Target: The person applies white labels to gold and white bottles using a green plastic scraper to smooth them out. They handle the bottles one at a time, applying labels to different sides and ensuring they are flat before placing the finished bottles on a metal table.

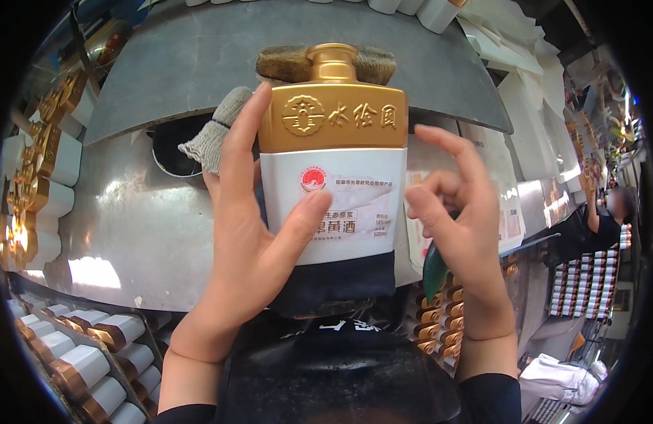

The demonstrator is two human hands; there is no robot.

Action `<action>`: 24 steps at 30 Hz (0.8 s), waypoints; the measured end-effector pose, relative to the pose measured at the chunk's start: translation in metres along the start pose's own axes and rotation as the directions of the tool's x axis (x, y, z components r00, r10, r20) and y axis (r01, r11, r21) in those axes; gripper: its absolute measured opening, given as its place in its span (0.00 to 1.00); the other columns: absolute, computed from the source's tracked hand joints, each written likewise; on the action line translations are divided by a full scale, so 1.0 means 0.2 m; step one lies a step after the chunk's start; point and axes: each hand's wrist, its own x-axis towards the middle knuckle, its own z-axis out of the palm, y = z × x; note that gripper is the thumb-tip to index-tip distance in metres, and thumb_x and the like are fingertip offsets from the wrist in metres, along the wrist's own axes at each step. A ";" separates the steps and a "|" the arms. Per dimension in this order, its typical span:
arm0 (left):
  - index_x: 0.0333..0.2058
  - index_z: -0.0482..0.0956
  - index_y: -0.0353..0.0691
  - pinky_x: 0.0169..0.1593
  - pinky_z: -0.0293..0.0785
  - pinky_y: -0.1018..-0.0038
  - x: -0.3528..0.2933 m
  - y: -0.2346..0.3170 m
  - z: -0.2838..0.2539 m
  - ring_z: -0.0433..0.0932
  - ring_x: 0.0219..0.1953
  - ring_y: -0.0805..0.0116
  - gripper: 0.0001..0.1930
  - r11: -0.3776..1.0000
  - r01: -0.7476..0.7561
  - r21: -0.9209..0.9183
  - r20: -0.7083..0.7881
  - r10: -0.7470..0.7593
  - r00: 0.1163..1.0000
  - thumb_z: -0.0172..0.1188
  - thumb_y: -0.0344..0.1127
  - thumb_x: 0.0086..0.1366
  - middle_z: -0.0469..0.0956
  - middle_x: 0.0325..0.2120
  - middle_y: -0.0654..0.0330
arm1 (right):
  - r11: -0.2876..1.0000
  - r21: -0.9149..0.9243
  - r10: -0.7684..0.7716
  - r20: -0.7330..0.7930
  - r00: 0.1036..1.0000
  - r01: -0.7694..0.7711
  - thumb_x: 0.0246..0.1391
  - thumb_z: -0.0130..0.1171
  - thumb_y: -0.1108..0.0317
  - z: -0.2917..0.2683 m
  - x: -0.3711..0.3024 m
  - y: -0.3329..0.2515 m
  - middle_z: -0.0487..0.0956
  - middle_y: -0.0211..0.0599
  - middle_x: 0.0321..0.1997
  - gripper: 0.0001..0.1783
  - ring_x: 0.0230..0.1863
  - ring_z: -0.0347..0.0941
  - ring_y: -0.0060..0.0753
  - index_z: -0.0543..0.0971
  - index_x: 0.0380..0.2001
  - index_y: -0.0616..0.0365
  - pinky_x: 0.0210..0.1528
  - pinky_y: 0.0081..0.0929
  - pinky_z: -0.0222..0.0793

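Observation:
A flat bottle (333, 169) with an embossed gold shoulder and neck and a white lower body lies face up in front of me. The printed front of its white part looks wrinkled. My left hand (252, 212) grips its left side, with the thumb pressed on the white front. A grey knitted cover (217, 127) appears to sit on one of that hand's fingers. At the bottle's right edge is my right hand (461, 205), its fingers curled. A dark green pointed thing (434, 272), perhaps a tool handle, sticks out below its palm; the other end is hidden.
The neck lies against a worn brown pad (284, 65) on the grey metal table (185, 63). A dark round container (174, 152) stands left. Gold-and-white bottles (100, 353) fill racks at lower left. White sheets (528, 106) lie at right. Another person (591, 226) is at far right.

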 end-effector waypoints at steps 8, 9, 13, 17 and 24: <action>0.66 0.52 0.34 0.62 0.61 0.68 0.07 -0.02 0.08 0.62 0.61 0.62 0.34 0.996 -0.028 0.090 -0.162 0.043 0.986 0.56 0.35 0.66 0.61 0.59 0.51 | 0.970 -0.219 -0.097 0.050 0.994 0.106 0.50 0.68 0.64 0.06 0.06 0.02 0.63 0.19 0.16 0.39 0.20 0.57 0.08 0.63 0.62 0.66 0.23 0.12 0.49; 0.66 0.52 0.34 0.61 0.62 0.69 0.07 -0.02 0.08 0.62 0.60 0.62 0.33 1.000 0.004 -0.029 -0.188 -0.009 0.982 0.55 0.34 0.66 0.62 0.59 0.50 | 0.983 -0.175 -0.043 0.044 0.998 0.050 0.50 0.68 0.64 0.06 0.06 0.02 0.63 0.19 0.16 0.39 0.20 0.57 0.08 0.63 0.62 0.66 0.23 0.12 0.48; 0.66 0.50 0.35 0.61 0.63 0.69 0.04 -0.02 0.07 0.66 0.58 0.63 0.36 0.922 0.081 -0.380 -0.179 -0.159 0.971 0.57 0.33 0.64 0.64 0.58 0.48 | 1.000 -0.024 -0.010 0.059 0.998 0.011 0.50 0.67 0.65 0.06 0.06 0.01 0.63 0.18 0.17 0.39 0.21 0.57 0.08 0.63 0.62 0.67 0.24 0.12 0.48; 0.68 0.46 0.38 0.59 0.66 0.68 0.02 0.00 0.03 0.69 0.56 0.62 0.42 0.997 0.067 0.044 -0.045 -0.065 0.997 0.61 0.33 0.61 0.66 0.56 0.48 | 0.984 -0.168 -0.050 0.094 0.994 0.066 0.50 0.67 0.66 0.05 0.05 0.02 0.64 0.18 0.18 0.39 0.22 0.58 0.09 0.62 0.63 0.67 0.25 0.11 0.50; 0.68 0.47 0.38 0.59 0.66 0.68 0.02 0.01 0.05 0.68 0.56 0.61 0.43 0.963 0.124 -0.238 -0.075 -0.145 0.987 0.63 0.32 0.59 0.64 0.57 0.48 | 1.000 0.012 -0.001 0.128 0.992 -0.001 0.46 0.70 0.67 0.03 0.06 0.03 0.64 0.18 0.19 0.44 0.23 0.60 0.08 0.60 0.64 0.67 0.25 0.09 0.51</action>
